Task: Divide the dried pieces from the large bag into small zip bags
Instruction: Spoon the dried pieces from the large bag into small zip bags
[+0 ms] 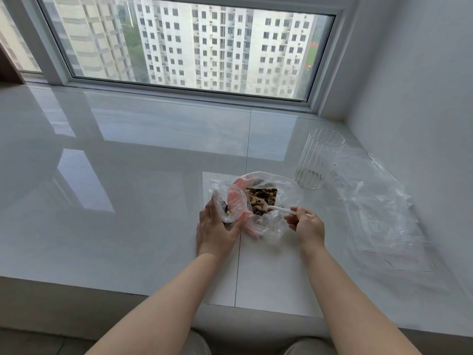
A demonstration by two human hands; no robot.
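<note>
1. My left hand (216,230) is curled round a small zip bag (229,201) and holds it up with its mouth open. My right hand (305,224) pinches the thin handle of a white plastic spoon (275,207).
2. The front edge of the table (128,290) runs just below my arms. My knees show under it.
3. To the left of my hands the table is wide, flat and shiny all the way to the window (189,44). On the right the white wall (422,85) is close.
4. A clear ribbed glass (318,158) stands on the right, behind my right hand and apart from it. Beside the glass, more to the right, lie flat clear plastic bags (378,208), next to the wall.
5. The table is white and glossy, with thin lines between its tiles. It mirrors the window. Outside I see tall white buildings with many windows and some green trees.
6. The large bag (284,193) lies on the table just beyond and between my two hands. Its top is open and crumpled. Inside are the dried pieces (262,197), brown, dark and pale ones mixed.
7. The bowl of the spoon is down in the large bag, among the pieces.
8. The small zip bag touches the left side of the large bag. It has a few pieces at its bottom, right by my left fingers. Something pink shows between the two bags; I cannot tell what it is.
</note>
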